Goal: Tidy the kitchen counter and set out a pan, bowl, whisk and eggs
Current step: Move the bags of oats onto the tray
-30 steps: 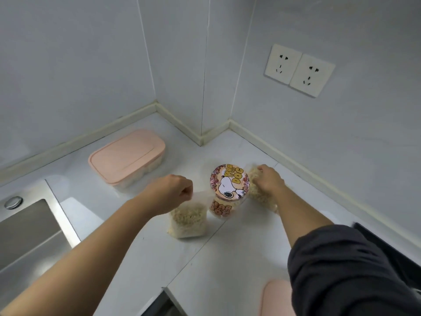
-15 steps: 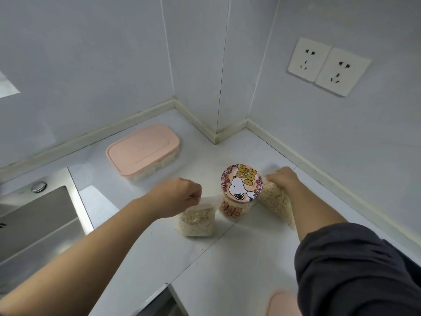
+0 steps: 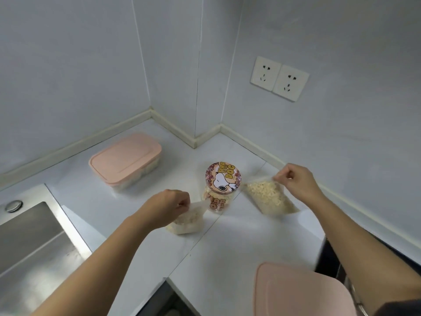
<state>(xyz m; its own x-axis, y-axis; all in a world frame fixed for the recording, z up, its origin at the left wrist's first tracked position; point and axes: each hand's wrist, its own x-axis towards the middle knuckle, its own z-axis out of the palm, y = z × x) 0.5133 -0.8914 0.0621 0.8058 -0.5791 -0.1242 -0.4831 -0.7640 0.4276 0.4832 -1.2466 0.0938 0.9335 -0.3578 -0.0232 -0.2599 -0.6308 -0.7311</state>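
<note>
On the white counter stands a clear jar with a cartoon-dog lid. My left hand pinches the top edge of a clear bag of pale flakes just left of the jar. My right hand pinches the top corner of a second clear bag of flakes, which lies tilted to the right of the jar. No pan, bowl, whisk or eggs are in view.
A box with a pink lid sits at the back left near the wall. Another pink lid shows at the bottom right edge. A steel sink lies at the left. Two wall sockets are above the right counter.
My right hand has pulled its bag out to the right, away from the jar, and now holds it by the top corner. My left hand keeps its pinch on the left bag.
</note>
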